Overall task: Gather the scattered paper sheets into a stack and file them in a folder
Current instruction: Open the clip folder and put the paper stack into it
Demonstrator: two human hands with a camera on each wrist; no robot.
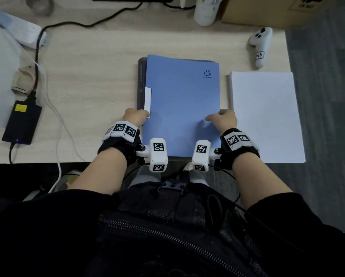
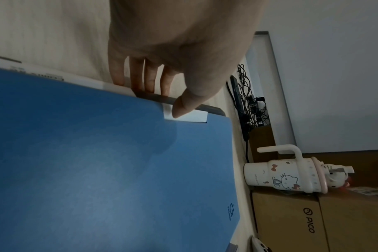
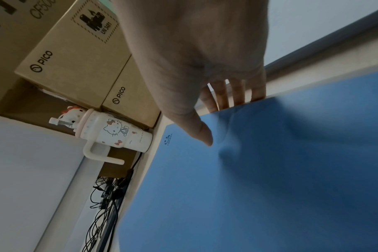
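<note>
Blue folder (image 1: pixel 182 104) is lying closed on the tabletop (image 1: pixel 91 76), centre of the head view, spine at 9 o'clock, sitting on a dark folder (image 1: pixel 140 84) whose edge is showing along that side. White index tab (image 1: pixel 147 101) is sticking out at the blue cover's 9 o'clock edge.

Left hand (image 1: pixel 134 116) is gripping the folder's near 9 o'clock edge: thumb (image 2: pixel 183 105) is pressing on the white tab from above, fingers (image 2: pixel 149 80) are curling down past the edge beside the dark spine.

Right hand (image 1: pixel 223 119) is pinching the cover's 3 o'clock edge near the front: thumb (image 3: pixel 202 131) is lying on top, fingers (image 3: pixel 235 93) are tucking under the edge. Cover is puckering slightly by the thumb.

Paper stack (image 1: pixel 264 116) is lying squared just beside the folder at 3 o'clock, apart from it and outside it.

White controller (image 1: pixel 260 46) is lying at 1 o'clock of the stack; mug (image 2: pixel 291 175) and boxes (image 3: pixel 76 56) are standing at the far tabletop edge. Black adapter (image 1: pixel 22 121) is lying at 9 o'clock.
</note>
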